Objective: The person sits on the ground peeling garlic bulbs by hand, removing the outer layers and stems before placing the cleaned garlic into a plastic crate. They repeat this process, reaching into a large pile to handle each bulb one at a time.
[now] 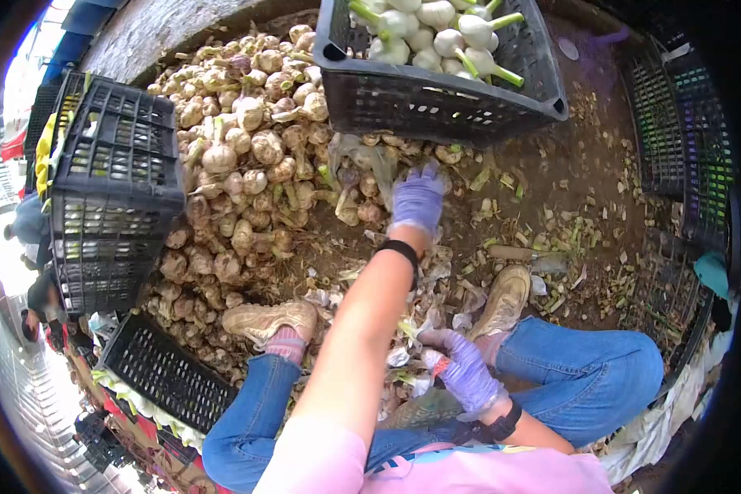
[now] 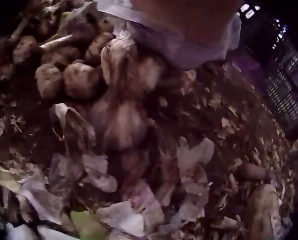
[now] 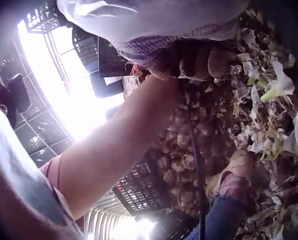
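My left hand, in a purple glove, reaches forward over the soil beside the garlic heap, its fingers stretched toward the black crate. Near its fingers lie a crumpled clear plastic piece and several soil-stained garlic bulbs. The left wrist view catches a blurred garlic bulb below the glove's cuff. My right hand, also gloved, stays low between the legs with bent fingers. Something red shows at its thumb side; I cannot tell whether it holds anything.
A black crate of cleaned white garlic stands ahead. Stacked crates rise at left, more crates at right. A wooden-handled tool lies on the soil near the right shoe. Peeled skins litter the ground between the feet.
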The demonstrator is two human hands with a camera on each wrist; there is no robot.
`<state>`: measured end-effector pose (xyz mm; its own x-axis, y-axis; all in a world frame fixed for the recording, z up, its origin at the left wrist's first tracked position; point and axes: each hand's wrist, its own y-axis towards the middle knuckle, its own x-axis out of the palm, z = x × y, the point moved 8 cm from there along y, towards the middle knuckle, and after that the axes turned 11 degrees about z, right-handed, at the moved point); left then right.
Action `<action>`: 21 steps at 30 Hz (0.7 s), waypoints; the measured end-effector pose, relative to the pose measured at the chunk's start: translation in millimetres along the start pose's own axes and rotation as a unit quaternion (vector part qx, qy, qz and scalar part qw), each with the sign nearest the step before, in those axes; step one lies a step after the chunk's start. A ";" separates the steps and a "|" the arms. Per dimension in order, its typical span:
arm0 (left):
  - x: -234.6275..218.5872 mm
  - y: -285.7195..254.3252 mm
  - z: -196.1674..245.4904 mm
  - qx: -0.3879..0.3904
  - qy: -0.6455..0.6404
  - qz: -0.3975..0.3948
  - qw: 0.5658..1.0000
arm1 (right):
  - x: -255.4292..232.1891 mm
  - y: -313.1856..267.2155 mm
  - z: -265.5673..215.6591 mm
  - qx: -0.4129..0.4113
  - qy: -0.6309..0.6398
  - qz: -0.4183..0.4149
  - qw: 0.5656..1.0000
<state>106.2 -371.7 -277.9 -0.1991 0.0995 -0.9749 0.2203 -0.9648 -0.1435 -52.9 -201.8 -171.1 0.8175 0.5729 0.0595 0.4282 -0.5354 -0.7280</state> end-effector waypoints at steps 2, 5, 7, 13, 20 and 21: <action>-5.6 -20.7 -23.4 0.015 -0.008 -0.040 0.999 | -4.7 0.5 9.1 0.021 0.089 0.019 0.996; -7.5 -84.4 -75.2 0.034 -0.038 0.052 0.997 | -6.1 -3.0 5.8 -0.033 0.073 0.024 0.997; -0.6 -133.1 -133.4 -0.078 -0.051 0.053 0.994 | -4.6 -9.3 -0.1 -0.076 0.029 0.000 0.997; -113.1 -229.5 -159.6 -0.169 0.020 0.285 0.943 | 9.7 -19.9 9.1 -0.103 0.092 -0.018 0.990; -184.5 -286.3 -52.9 -0.285 -0.550 0.055 0.783 | 37.2 -63.4 -42.2 -0.358 0.005 -0.038 0.933; -186.3 -295.6 -38.6 -0.284 -0.598 0.037 0.748 | 45.1 -74.1 -48.3 -0.419 -0.059 -0.048 0.905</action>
<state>115.0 -95.7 -60.4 -0.8035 -0.5665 -0.1830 0.5764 -0.6635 -0.4771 -29.2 -166.2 -81.4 0.7349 0.6780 -0.0140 0.6777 -0.7334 0.0528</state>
